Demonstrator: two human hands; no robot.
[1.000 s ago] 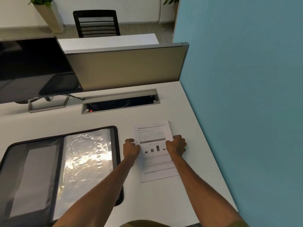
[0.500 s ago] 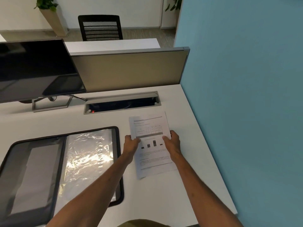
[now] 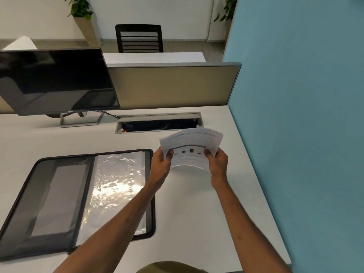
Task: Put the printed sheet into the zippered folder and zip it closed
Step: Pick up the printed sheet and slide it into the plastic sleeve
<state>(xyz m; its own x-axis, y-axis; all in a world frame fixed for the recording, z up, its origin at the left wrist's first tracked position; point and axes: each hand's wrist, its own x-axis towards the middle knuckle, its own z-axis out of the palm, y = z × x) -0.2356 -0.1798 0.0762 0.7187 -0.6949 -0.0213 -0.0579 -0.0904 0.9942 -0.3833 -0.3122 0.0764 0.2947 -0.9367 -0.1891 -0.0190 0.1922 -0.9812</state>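
Observation:
The printed sheet point(image 3: 190, 146), white with a small bar chart, is lifted off the desk and bows upward between both hands. My left hand point(image 3: 161, 162) pinches its left edge and my right hand point(image 3: 217, 161) pinches its right edge. The zippered folder point(image 3: 82, 196) lies open and flat on the desk to the left of the sheet, black-rimmed, with a grey mesh pocket on its left half and shiny clear plastic sleeves on its right half. My left forearm crosses over the folder's lower right corner.
A dark monitor point(image 3: 53, 79) stands at the back left of the white desk point(image 3: 187, 213). An open cable tray point(image 3: 158, 124) sits just behind the sheet. A beige divider panel point(image 3: 171, 85) closes the back; a blue wall point(image 3: 305, 115) runs along the right.
Both hands first pressed on the sheet lying flat on the desk. They gripped its edges, then raised it off the surface so that it curves. The folder has not moved.

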